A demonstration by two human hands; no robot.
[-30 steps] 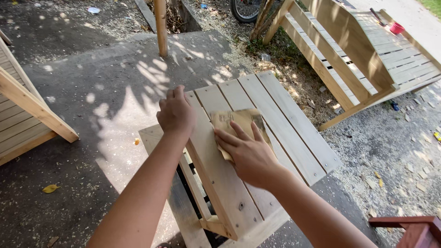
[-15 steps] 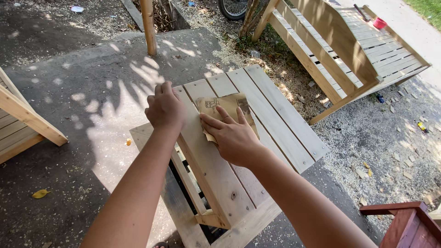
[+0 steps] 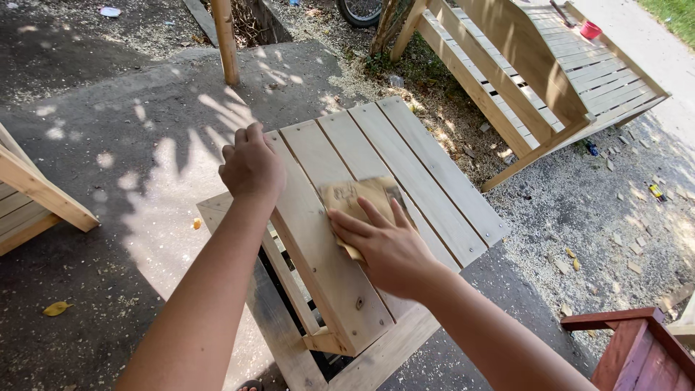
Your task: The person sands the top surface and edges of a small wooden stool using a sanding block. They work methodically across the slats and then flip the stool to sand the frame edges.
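Single head view, looking steeply down, close over slatted wooden piece point(image 3: 376, 188).

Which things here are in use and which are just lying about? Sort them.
In use:
left hand, gripping the slatted top's edge
right hand, pressing the sandpaper
sandpaper
slatted top

Lying about:
bench
red cup
post
wheel
yellow leaf
red wooden piece

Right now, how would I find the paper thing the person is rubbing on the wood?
Find the pale slatted wooden piece in the middle, on the concrete. On its top slats, the right hand presses flat on a sheet of sandpaper. It is the only thin, tan, crumpled sheet there; everything around it is stiff planks.
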